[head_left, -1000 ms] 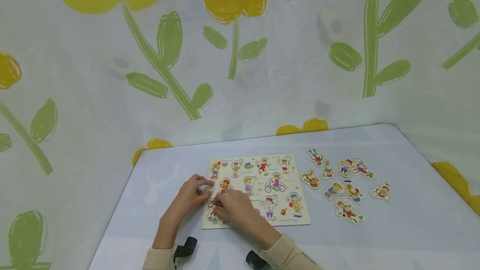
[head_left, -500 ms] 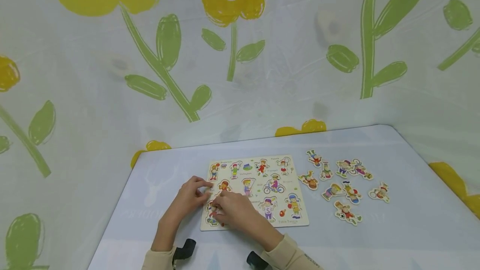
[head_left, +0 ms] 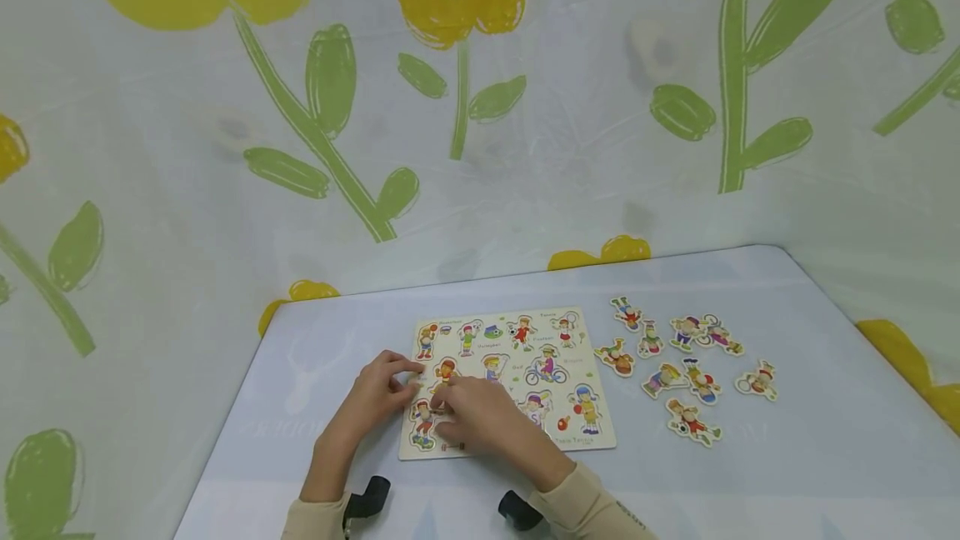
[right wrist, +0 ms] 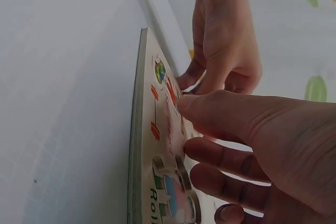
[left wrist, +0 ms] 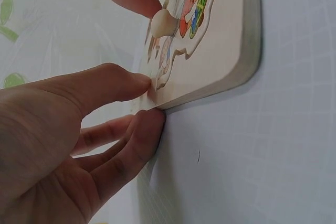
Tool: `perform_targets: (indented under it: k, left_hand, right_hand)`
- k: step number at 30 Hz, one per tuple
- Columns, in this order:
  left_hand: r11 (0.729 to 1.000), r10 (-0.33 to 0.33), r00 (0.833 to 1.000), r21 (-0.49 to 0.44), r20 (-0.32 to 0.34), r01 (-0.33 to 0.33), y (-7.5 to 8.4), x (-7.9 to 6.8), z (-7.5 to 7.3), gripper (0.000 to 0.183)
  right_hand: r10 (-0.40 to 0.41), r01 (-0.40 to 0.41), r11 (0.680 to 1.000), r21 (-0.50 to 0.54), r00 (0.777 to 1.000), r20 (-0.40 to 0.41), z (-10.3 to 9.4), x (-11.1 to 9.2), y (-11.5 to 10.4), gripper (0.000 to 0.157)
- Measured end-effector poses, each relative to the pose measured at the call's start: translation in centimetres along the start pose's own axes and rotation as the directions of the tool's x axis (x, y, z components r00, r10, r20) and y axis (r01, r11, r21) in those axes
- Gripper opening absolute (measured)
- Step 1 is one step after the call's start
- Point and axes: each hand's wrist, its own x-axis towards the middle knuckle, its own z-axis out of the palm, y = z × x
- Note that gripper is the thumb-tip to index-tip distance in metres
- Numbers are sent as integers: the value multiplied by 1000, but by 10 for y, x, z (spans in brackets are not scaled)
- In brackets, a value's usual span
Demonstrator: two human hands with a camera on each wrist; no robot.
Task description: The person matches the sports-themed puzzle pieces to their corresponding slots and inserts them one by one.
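Note:
The wooden peg puzzle board [head_left: 555,443] lies flat, printed with children at sports. My left hand [head_left: 382,390] holds its left edge, thumb on top in the left wrist view and the other fingers against the side. A skateboarder piece [head_left: 422,422] lies in the lower left corner of the board, its round wooden knob [left wrist: 164,23] standing up. My right hand [head_left: 476,415] is just right of this piece, fingers loosely bent; one fingertip [left wrist: 151,8] is right at the knob. In the right wrist view the thumb [right wrist: 191,106] reaches over the piece and the other fingers hover over the board.
Several loose sport-figure pieces lie right of the board, among them a footballer [head_left: 693,422], a golfer [head_left: 664,380] and a cyclist [head_left: 722,335]. The table [head_left: 795,473] meets a flowered cloth backdrop [head_left: 555,157] at the back. Black wrist cameras sit at both sleeves.
My right hand has drawn slightly right off the skateboarder piece, so more of the piece shows. My left hand stays at the board's edge. The head view has shifted a little.

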Motion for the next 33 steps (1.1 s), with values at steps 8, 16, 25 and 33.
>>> perform_targets:
  k: [8,16,25,33]
  left_hand:
    - [1000,10,1000,-17,2,-10,1,1,-1,26]
    - [1000,1,1000,-10,-1,-1,1,0,-1,26]
    - [1000,-11,1000,-13,-3,11,2,0,-1,26]
    - [1000,-3,1000,-5,-9,3,2,-1,-1,26]
  right_hand:
    - [-1,2,1000,16,1000,-16,-7,-1,8,23]
    - [28,-27,999,23,999,-21,-18,-2,14,25]
    - [72,-71,997,37,997,-42,-30,-7,28,26]
    - [116,-117,993,-5,990,-81,-43,-21,51,25]
